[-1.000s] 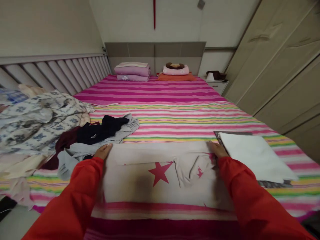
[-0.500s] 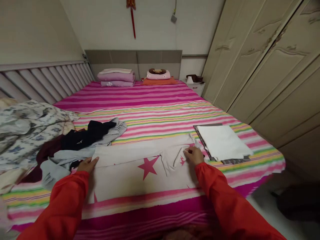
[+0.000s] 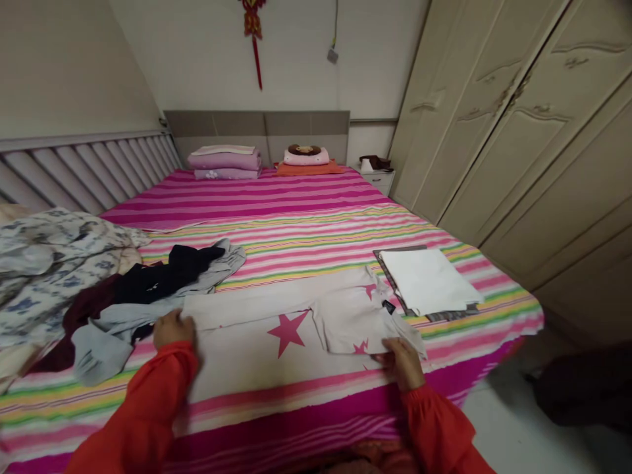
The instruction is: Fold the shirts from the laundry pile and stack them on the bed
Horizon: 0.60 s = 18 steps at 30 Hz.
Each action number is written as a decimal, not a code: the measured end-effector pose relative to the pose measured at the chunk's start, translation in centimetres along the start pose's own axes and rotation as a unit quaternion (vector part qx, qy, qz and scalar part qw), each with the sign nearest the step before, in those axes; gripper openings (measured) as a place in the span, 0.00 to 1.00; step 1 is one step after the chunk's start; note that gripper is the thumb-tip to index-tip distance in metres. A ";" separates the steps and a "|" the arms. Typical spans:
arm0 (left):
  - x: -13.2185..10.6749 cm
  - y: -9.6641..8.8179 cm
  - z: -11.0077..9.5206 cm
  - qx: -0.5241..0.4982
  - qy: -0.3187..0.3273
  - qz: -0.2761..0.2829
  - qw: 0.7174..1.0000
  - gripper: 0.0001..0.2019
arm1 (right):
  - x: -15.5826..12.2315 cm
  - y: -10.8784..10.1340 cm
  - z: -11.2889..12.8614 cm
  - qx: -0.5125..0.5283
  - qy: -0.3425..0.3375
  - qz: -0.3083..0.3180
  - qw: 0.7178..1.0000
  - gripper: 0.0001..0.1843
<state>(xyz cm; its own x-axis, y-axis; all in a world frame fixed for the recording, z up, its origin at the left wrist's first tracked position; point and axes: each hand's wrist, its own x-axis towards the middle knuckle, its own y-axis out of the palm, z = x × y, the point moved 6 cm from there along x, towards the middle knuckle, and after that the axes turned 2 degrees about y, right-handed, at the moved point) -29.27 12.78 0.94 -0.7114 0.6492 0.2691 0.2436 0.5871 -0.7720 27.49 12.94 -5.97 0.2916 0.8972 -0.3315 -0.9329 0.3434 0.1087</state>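
A cream garment with pink stars (image 3: 276, 332) lies spread flat near the foot of a striped bed (image 3: 296, 224). My left hand (image 3: 172, 328) rests on the garment's left edge with its fingers curled down on the cloth. My right hand (image 3: 402, 361) is at the garment's lower right corner, fingers pinched on the fabric, which is lifted a little there. Both arms wear red sleeves.
A pile of dark, maroon and grey clothes (image 3: 148, 286) lies left of the garment, beside a floral quilt (image 3: 44, 257). A folded white cloth on a dark one (image 3: 424, 280) sits to the right. Folded bedding (image 3: 224, 161) and pillows are at the headboard. Wardrobe doors (image 3: 533, 131) line the right.
My right hand slid from the garment's upper right down to its lower right corner and took hold of the cloth. The view pulled back and turned right. My left hand stayed at the left edge.
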 end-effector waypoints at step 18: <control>-22.0 15.6 -17.8 -0.294 -0.101 0.386 0.869 0.12 | 0.6 2.7 -0.9 -0.029 0.080 0.088 0.992 0.12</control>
<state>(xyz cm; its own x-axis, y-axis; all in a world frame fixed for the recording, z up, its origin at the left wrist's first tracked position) 1.91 16.21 -6.76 -0.2729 0.8962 -0.3499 0.9516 0.1981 -0.2348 25.01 14.16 -6.71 0.0893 0.8846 -0.4578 -0.9785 0.1637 0.1255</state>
